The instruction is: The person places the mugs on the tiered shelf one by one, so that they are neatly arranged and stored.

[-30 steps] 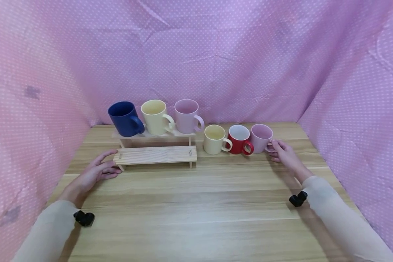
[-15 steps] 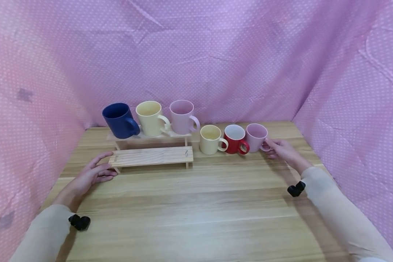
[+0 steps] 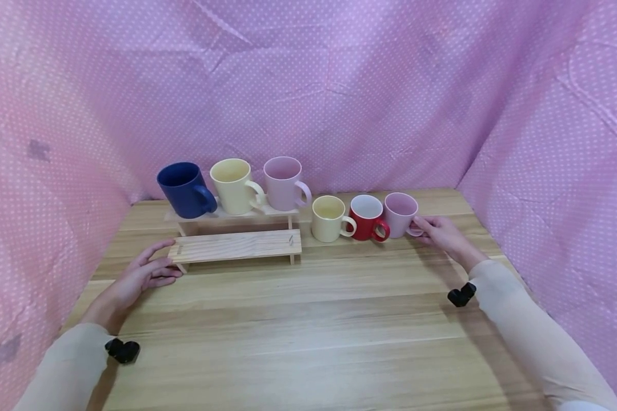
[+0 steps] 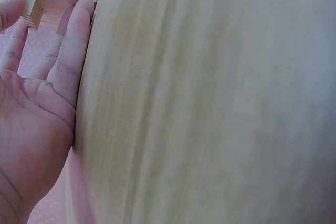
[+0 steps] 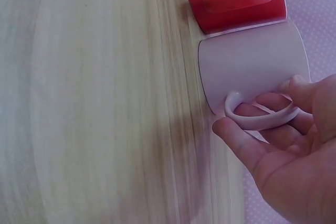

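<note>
At the right end of the mug row stands a small pink mug (image 3: 400,212). My right hand (image 3: 441,235) holds it by the handle (image 5: 262,120), with the thumb near the handle's top and fingers around and behind it. A red mug (image 3: 365,220) with a white inside is right beside it, then a small yellow mug (image 3: 327,221). My left hand (image 3: 140,278) touches the left end of a two-tier wooden rack (image 3: 236,246). Its fingers (image 4: 71,51) are extended along the rack's end in the left wrist view, the thumb at the board's edge.
On the rack's upper tier stand a blue mug (image 3: 185,197), which leans left, a larger yellow mug (image 3: 232,191) and a larger pink mug (image 3: 281,188). The rack's lower board bears nothing. A dotted pink cloth (image 3: 308,85) hangs behind and beside the wooden table (image 3: 308,337).
The whole scene shifts slightly left as the head view turns. Both hands keep their places, the right at the small pink mug's handle and the left at the rack's end.
</note>
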A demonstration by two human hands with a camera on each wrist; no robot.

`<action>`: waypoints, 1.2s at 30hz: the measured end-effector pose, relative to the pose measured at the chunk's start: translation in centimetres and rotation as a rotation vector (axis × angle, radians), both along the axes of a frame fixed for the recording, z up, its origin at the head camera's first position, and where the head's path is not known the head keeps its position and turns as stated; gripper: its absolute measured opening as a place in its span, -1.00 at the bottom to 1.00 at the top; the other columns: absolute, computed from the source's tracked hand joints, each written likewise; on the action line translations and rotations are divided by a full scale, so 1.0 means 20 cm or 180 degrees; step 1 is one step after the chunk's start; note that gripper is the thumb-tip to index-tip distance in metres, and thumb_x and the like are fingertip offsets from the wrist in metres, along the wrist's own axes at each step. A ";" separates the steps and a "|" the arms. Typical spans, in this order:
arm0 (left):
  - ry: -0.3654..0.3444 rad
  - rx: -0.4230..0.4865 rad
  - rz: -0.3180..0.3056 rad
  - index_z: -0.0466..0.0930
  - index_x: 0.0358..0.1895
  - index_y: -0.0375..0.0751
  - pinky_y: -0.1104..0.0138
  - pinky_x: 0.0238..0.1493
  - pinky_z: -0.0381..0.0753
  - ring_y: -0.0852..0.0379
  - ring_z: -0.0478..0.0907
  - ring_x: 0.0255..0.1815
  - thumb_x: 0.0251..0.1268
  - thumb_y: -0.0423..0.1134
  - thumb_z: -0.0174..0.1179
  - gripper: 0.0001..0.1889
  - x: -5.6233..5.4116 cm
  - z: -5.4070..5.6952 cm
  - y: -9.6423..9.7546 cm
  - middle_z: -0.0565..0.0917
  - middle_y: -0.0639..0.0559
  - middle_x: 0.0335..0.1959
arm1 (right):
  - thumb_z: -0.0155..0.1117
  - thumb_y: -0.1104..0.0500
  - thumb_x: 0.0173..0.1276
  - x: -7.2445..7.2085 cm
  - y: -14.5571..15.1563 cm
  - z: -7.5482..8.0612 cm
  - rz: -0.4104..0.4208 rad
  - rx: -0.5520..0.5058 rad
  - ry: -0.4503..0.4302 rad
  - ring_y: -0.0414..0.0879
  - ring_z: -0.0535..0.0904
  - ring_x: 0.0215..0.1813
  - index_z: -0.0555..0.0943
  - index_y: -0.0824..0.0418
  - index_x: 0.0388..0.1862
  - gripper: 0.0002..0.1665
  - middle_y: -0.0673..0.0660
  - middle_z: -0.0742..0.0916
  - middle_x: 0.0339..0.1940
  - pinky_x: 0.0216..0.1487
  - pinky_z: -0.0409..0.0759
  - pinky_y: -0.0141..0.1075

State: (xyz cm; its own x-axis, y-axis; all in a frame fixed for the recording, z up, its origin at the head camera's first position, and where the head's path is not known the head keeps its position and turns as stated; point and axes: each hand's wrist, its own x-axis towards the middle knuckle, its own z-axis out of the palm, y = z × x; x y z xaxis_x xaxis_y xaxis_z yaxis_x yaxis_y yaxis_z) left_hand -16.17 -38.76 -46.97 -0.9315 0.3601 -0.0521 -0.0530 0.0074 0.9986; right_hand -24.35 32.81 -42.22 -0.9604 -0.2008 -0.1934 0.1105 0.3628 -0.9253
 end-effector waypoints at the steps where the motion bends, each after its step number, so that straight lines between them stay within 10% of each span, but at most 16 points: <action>1: 0.0005 -0.0008 0.0002 0.15 0.54 0.04 0.28 0.01 0.72 0.06 0.72 -0.03 0.69 -0.33 -0.16 -0.53 0.00 0.00 0.00 0.67 -0.01 0.02 | -0.06 -0.01 0.69 0.00 0.00 0.00 0.0001 0.0032 0.0014 -0.31 0.62 0.06 0.25 0.65 0.41 -0.28 0.51 0.50 0.33 0.29 0.54 -0.19; 29: 0.0024 0.0005 -0.0002 0.14 0.55 0.01 0.28 0.01 0.72 0.08 0.72 -0.02 0.69 -0.33 -0.16 -0.52 0.00 0.00 0.00 0.65 0.00 0.05 | -0.15 0.02 0.71 0.01 -0.03 -0.02 -0.0066 0.0103 0.0165 0.08 0.52 0.31 0.27 0.66 0.38 -0.31 0.60 0.42 0.35 0.31 0.50 -0.13; 36: 0.0026 0.0043 -0.0026 0.14 0.53 -0.03 0.26 0.01 0.72 0.07 0.72 -0.03 0.68 -0.34 -0.16 -0.53 0.00 0.01 0.01 0.66 -0.03 0.03 | -0.09 0.06 0.70 0.03 -0.05 0.02 -0.0216 -0.0178 0.0304 -0.24 0.63 0.03 0.30 0.73 0.29 -0.33 0.30 0.63 0.09 0.16 0.64 -0.27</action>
State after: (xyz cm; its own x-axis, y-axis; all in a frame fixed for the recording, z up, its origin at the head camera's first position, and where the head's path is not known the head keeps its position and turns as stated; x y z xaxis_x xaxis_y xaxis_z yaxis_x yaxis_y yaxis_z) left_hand -16.26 -38.59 -46.73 -0.9289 0.3683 -0.0396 -0.0449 -0.0058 0.9990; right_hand -23.83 31.89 -41.80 -0.9856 -0.1426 -0.0909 0.0436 0.3050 -0.9514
